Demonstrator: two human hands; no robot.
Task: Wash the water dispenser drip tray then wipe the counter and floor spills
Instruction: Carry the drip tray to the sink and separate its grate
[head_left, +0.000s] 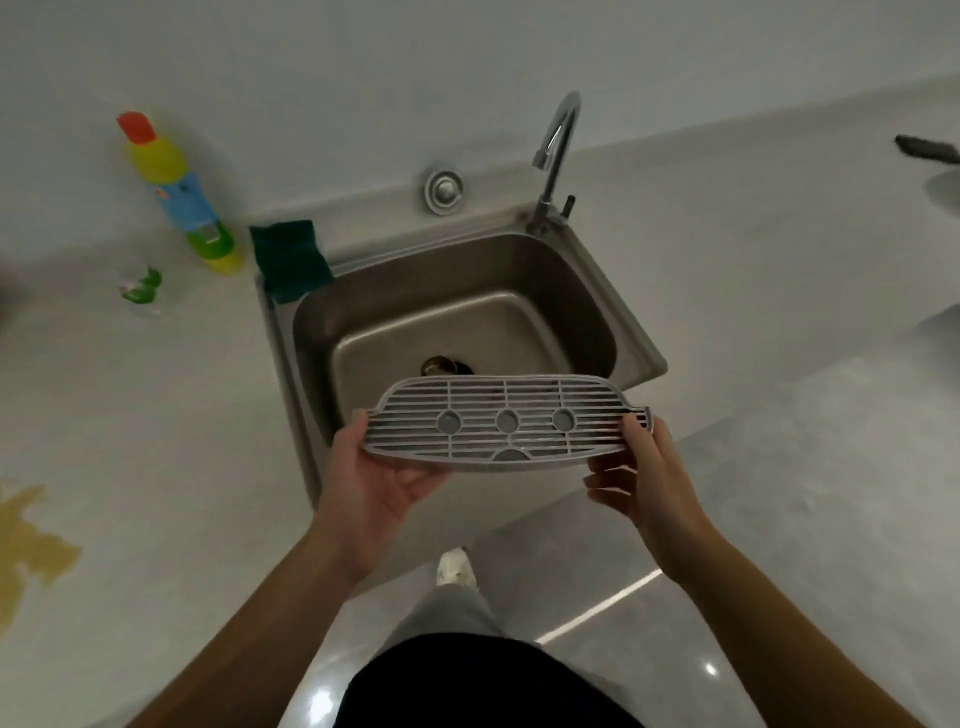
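I hold a grey slatted drip tray (506, 421) level over the near edge of the steel sink (597, 291). My left hand (384, 478) grips its left end from below, thumb on top. My right hand (636, 475) grips its right end the same way. A dark green sponge (291, 257) lies on the sink's back left corner. A yellowish-brown spill (31, 540) spreads on the pale counter (156, 415) at the far left. The tap (558, 145) stands at the sink's back right, with no water running.
A yellow and green detergent bottle (179, 197) with a red cap stands left of the sponge. A small clear bottle with a green top (141, 288) lies near it. A dark object (927, 149) rests on the counter at far right. Glossy floor and my shoe (456, 566) show below.
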